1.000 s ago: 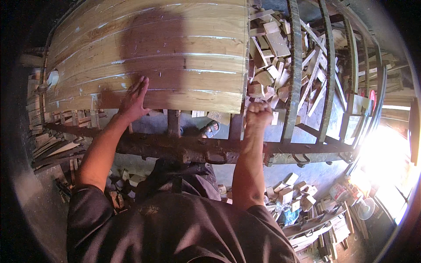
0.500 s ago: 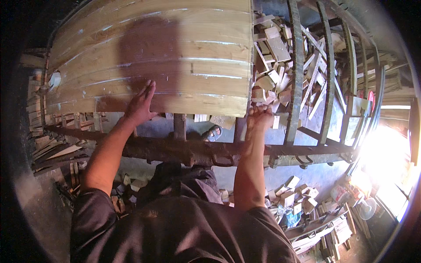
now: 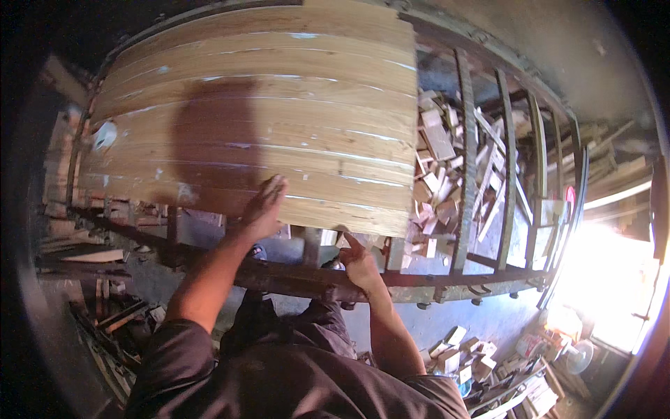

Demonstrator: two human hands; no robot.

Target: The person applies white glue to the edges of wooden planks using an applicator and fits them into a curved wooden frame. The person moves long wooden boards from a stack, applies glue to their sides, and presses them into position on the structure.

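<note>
One panel of pale wooden strips (image 3: 321, 119) is lying across a dark frame (image 3: 468, 140); the left hand (image 3: 265, 208) is resting on the panel's near edge, fingers outstretched, grasping nothing; the right hand (image 3: 358, 260) is pointing a finger toward that edge, its hold impossible to tell; wood offcuts (image 3: 437, 137) are lying beneath the bars to the right
</note>
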